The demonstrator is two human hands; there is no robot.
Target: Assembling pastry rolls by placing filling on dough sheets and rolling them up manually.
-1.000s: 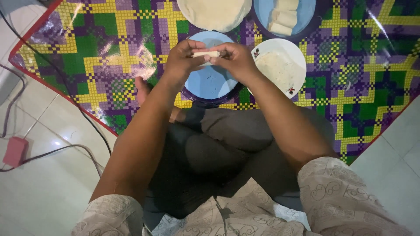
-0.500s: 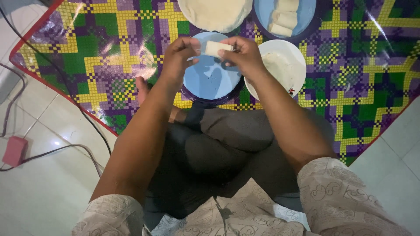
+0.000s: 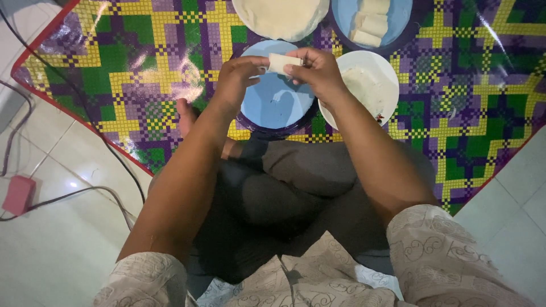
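Observed: a person seated cross-legged at the near edge of a patterned floor mat (image 3: 142, 85) in purple, green and yellow. Both hands are raised over an empty light blue plate (image 3: 273, 105) that sits at the near edge of the mat.

Item in hand: one small white wrapped roll (image 3: 283, 62), pale and rectangular. It is held clear of the plate, above the plate's far rim. Its long axis runs left to right across the view, roughly level, one end toward each hand.

Grip: the left hand (image 3: 236, 79) pinches the roll's left end between thumb and fingertips, narrowly closed. The right hand (image 3: 318, 71) closes on the right end in the same manner, fingers curled over the top. Both hands are in contact with the roll.

Handling judgement: the roll appears light and soft, with a thin wrapper that would likely tear or unroll if squeezed hard. The ends, where it is now held, look the soundest place to take it; pressure at the middle could burst the wrap. The surface may be slightly tacky; this cannot be confirmed.

Surroundings: a white bowl (image 3: 384, 74) with pale filling sits just right of the blue plate. At the far edge lie a stack of round wrappers (image 3: 278, 17) and a blue plate of finished rolls (image 3: 398, 17).
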